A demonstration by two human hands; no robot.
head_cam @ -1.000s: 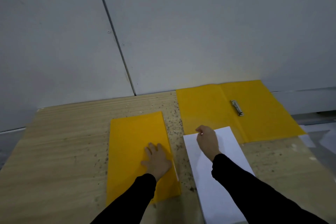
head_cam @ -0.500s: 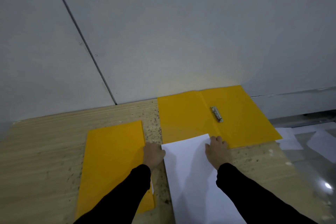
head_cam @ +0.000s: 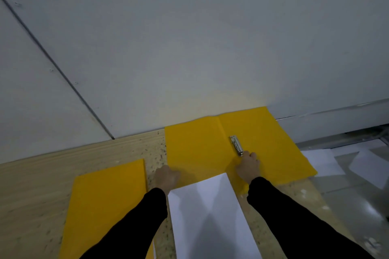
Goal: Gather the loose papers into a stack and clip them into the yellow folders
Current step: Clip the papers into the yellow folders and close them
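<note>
An open yellow folder lies flat against the wall, with a metal clip beside its spine. My right hand rests on this folder, and its fingertips touch the clip's near end. My left hand sits at the folder's near left corner with its fingers curled at the edge. A stack of white papers lies between my forearms, its far end overlapping the open folder. A closed yellow folder lies to the left of my left arm.
The wooden table runs left from the folders and ends at the grey wall behind. Past its right edge, loose white sheets lie on a glossy floor.
Both hands left the paper stack and moved forward to the open folder. The right hand went to the clip and the left to the folder's near left corner. The view shifted right.
</note>
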